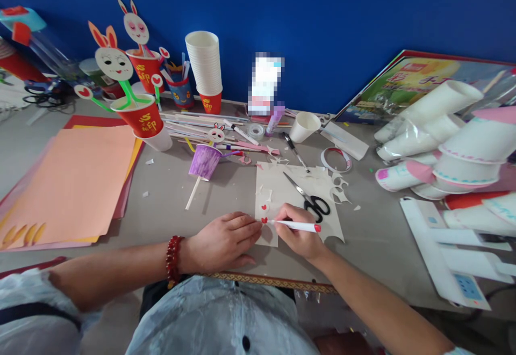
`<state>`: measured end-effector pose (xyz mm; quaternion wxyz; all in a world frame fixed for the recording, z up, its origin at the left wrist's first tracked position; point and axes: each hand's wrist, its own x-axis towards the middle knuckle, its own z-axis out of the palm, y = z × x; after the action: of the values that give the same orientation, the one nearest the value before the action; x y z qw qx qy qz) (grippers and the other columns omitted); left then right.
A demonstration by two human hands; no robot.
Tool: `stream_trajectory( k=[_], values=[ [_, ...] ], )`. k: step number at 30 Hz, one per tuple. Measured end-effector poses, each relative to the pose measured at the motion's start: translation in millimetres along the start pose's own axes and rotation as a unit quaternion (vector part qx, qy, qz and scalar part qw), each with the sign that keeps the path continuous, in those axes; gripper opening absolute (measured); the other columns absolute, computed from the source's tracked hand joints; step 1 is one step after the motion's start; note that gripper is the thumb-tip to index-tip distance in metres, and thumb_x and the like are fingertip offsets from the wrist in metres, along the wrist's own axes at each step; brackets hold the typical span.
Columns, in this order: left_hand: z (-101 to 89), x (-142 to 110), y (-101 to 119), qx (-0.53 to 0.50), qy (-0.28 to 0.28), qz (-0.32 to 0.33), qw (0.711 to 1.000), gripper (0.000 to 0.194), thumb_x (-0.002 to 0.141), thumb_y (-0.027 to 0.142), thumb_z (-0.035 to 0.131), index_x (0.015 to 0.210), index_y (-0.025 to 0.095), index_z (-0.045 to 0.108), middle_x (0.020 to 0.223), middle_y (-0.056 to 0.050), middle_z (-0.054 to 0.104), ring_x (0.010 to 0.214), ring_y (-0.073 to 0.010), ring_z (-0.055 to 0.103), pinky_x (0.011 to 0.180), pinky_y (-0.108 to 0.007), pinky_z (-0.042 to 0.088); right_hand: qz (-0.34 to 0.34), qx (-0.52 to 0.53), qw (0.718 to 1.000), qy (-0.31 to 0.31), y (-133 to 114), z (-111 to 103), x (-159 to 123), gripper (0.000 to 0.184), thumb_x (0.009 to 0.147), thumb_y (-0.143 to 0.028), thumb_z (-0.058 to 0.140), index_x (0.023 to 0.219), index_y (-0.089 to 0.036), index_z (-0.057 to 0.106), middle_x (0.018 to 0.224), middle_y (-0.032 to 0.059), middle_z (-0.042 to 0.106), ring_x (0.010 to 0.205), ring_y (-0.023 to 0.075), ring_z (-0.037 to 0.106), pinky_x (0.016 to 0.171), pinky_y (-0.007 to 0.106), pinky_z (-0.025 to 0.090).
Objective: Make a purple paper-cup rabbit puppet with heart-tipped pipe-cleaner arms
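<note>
The fingers of the right hand [300, 239] are clamped on a white marker [298, 226], its tip at the lower red heart [264, 220] on the white paper [282, 194], while the left hand [221, 241] lies palm down, fingers stretched flat, at the paper's left edge. The step seems to be colouring this heart, so the next move calls, I judge, for short strokes and unmoving paper. What the left palm covers on the bench [165, 204] is hidden, a bright object [265, 85] behind is pixelated, and the paper-cup model [467, 161] at right is cut off.

By the right hand [299, 241], two small drawn hearts [264, 220] are coloured red; the held slim white marker [301, 226] is red-ended.
</note>
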<state>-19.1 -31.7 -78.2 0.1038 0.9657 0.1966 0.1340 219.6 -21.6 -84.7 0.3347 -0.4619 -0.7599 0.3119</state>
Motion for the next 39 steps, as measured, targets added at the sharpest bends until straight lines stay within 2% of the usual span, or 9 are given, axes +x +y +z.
stream_trajectory(
  k=[8, 13, 20, 30, 39],
  values=[
    [0.3, -0.5, 0.2, 0.011, 0.002, 0.002, 1.0, 0.049, 0.098, 0.045, 0.048, 0.128, 0.008, 0.056, 0.135, -0.013, 0.061, 0.121, -0.0268, 0.055, 0.107, -0.04, 0.044, 0.006, 0.005, 1.0, 0.014, 0.8, 0.6, -1.3, 0.017, 0.081, -0.014, 0.054, 0.067, -0.021, 0.049, 0.057, -0.0043, 0.051, 0.051, 0.0119, 0.046, 0.053, 0.025, 0.035],
    [-0.7, -0.1, -0.2, 0.008, 0.0, -0.001, 1.0, 0.049, 0.098, 0.044, 0.048, 0.129, 0.008, 0.056, 0.135, -0.012, 0.061, 0.122, -0.027, 0.054, 0.107, -0.04, 0.043, 0.002, -0.004, 1.0, 0.0, -0.1, 0.8, -0.4, 0.016, 0.079, -0.014, 0.054, 0.065, -0.021, 0.049, 0.056, -0.0042, 0.051, 0.052, 0.0122, 0.046, 0.054, 0.025, 0.035],
    [-1.4, 0.4, 0.2, -0.001, 0.001, -0.002, 1.0, 0.047, 0.097, 0.043, 0.05, 0.129, 0.009, 0.055, 0.132, -0.015, 0.062, 0.121, -0.0268, 0.055, 0.106, -0.041, 0.045, 0.012, 0.003, 0.999, 0.031, -0.1, 0.9, -0.3, 0.018, 0.081, -0.014, 0.053, 0.066, -0.021, 0.048, 0.055, -0.0056, 0.047, 0.049, 0.0107, 0.041, 0.052, 0.025, 0.033],
    [0.5, 0.0, -0.2, 0.003, 0.004, 0.0, 1.0, 0.048, 0.097, 0.043, 0.051, 0.129, 0.009, 0.055, 0.134, -0.014, 0.062, 0.122, -0.0269, 0.055, 0.107, -0.04, 0.043, 0.0, 0.003, 1.0, 0.013, -1.3, -0.4, -0.3, 0.018, 0.081, -0.016, 0.055, 0.066, -0.021, 0.049, 0.055, -0.0049, 0.049, 0.05, 0.0113, 0.045, 0.052, 0.025, 0.034],
    [-0.7, -0.3, -0.3, 0.001, -0.005, 0.0, 1.0, 0.049, 0.096, 0.043, 0.051, 0.13, 0.008, 0.054, 0.135, -0.015, 0.06, 0.123, -0.0273, 0.054, 0.107, -0.041, 0.044, 0.061, 0.064, 0.995, 0.045, 1.1, -1.0, -1.2, 0.015, 0.089, -0.025, 0.055, 0.074, -0.022, 0.053, 0.057, -0.0036, 0.054, 0.048, 0.012, 0.046, 0.046, 0.025, 0.035]
  ],
)
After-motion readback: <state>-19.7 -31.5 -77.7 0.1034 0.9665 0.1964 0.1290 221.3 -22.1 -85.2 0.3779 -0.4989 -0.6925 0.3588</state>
